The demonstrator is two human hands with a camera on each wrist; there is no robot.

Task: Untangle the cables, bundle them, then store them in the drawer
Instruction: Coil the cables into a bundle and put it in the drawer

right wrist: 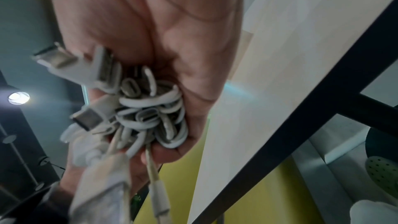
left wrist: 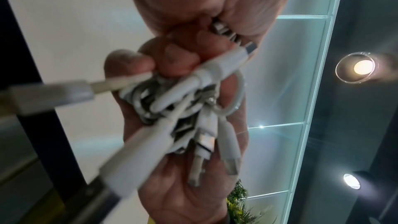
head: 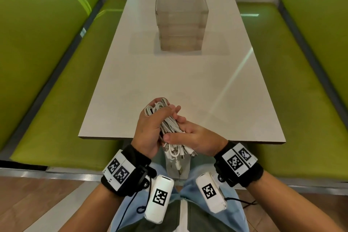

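A bunch of white cables (head: 168,124) is held between both hands over the near edge of the table. My left hand (head: 150,128) grips the looped far end, fingers curled round it. My right hand (head: 192,137) grips the near end, where several plug ends (head: 180,151) hang loose toward my lap. In the left wrist view the cables (left wrist: 178,101) sit bunched in the palm with connectors sticking out. The right wrist view shows folded cable loops (right wrist: 155,113) packed against the palm. A clear drawer unit (head: 181,21) stands farther back on the table, its drawers closed.
The white table (head: 188,81) stretches away between two green benches (head: 62,84) (head: 293,88). Its near edge lies just under my hands. White devices (head: 160,201) hang below both wrists over my lap.
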